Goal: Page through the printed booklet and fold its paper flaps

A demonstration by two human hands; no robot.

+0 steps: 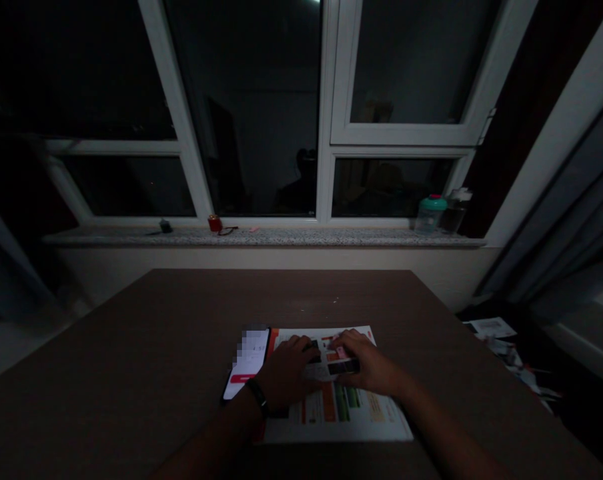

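A printed sheet or booklet (331,427) with coloured pictures and an orange left edge lies on the brown table. My left hand (290,373), with a dark band on its wrist, rests over its left part, fingers bent near a small dark item. On the right, my right hand (364,363) curves its fingers and thumb around a small dark object (344,367) on the page; a pinkish patch shows by its fingertips. Beside my left hand lies a phone (249,360) with a lit screen, partly covered by that forearm.
The brown table (181,320) reaches toward a stone windowsill (291,237). On the sill stand a red jar (215,223), a small dark bottle (165,227), a teal-lidded container (430,213) and a clear bottle (455,210). Papers (496,328) lie beyond the table's right edge.
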